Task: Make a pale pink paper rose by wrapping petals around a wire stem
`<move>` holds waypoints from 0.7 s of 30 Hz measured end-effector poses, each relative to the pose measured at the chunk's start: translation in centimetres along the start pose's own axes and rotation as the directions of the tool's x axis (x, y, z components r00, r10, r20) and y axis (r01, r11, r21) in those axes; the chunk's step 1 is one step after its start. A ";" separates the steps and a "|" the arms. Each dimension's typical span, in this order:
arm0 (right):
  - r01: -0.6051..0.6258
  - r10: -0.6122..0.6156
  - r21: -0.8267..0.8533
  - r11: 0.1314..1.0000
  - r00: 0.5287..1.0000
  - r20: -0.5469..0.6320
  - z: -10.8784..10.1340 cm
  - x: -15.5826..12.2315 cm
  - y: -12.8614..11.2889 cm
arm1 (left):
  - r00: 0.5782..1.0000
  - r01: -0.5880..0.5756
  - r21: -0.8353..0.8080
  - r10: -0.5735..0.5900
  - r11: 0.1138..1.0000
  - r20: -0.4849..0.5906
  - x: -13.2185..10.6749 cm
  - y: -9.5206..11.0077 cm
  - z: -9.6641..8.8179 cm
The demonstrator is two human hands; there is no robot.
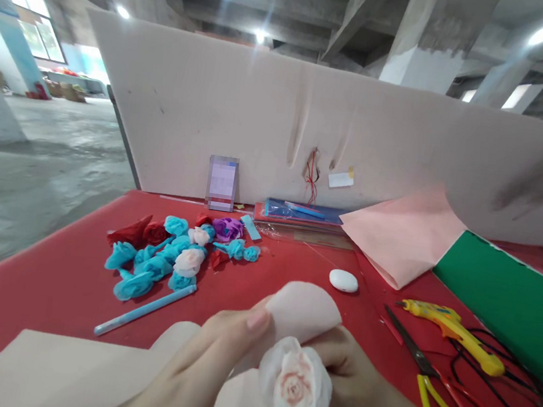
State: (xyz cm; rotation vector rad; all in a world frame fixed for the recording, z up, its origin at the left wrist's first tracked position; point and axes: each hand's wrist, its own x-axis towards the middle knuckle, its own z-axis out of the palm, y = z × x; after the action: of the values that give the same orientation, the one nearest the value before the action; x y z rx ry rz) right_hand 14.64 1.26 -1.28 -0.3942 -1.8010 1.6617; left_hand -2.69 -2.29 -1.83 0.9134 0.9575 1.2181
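Observation:
A white paper rose (294, 390) with a pinkish centre faces me at the lower middle. Behind it stands a rounded pale pink paper piece (304, 310). My left hand (210, 350) is closed on this piece, its thumb lying along the left edge. My right hand (354, 370) is closed too, its fingers curled behind the rose, close to the paper's right edge; its grip and the rose's stem are hidden. Beneath both hands lie pale pink paper sheets (50, 374), one with a rounded end showing beside my left hand.
Blue, red, purple and pale paper flowers (157, 261) lie left, near a blue pen (145, 310). To the right are scissors (419, 359), a yellow glue gun (456, 330) with a black cord, and a white oval case (343, 280). A phone (222, 183) leans against the white panel (205, 100).

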 end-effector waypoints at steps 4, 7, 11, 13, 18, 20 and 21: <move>-0.131 0.136 0.052 0.990 0.985 -0.108 0.3 0.0 -0.3 | 0.985 0.118 -0.098 -0.103 0.988 0.141 -0.8 0.2 0.9; -0.189 0.190 0.024 0.982 0.966 -0.175 0.4 0.0 -0.2 | 0.961 0.151 -0.153 -0.109 0.977 0.256 -0.9 0.9 1.6; -0.218 0.217 0.024 0.976 0.944 -0.250 0.5 0.2 0.6 | 0.933 0.175 -0.205 -0.095 0.963 0.348 -0.4 0.9 1.6; -0.224 0.234 0.068 0.972 0.927 -0.292 0.6 0.2 1.1 | 0.936 0.170 -0.245 -0.079 0.954 0.342 -0.3 0.6 1.4; -0.227 0.261 0.142 0.963 0.919 -0.297 0.6 0.2 1.2 | 0.935 0.121 -0.310 -0.004 0.943 0.354 -0.5 0.4 1.3; -0.219 0.261 0.172 0.960 0.925 -0.277 0.6 0.2 1.1 | 0.932 0.105 -0.328 0.023 0.939 0.363 -0.6 0.4 1.4; -0.212 0.260 0.197 0.957 0.929 -0.263 0.6 0.2 1.0 | 0.926 0.095 -0.335 0.040 0.937 0.375 -0.6 0.4 1.4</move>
State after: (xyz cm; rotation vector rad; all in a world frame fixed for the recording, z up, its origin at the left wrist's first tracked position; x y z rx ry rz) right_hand 13.90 1.11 -2.20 -0.7626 -1.4343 1.7958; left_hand -1.54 -2.87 -0.89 0.8055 0.4252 1.0900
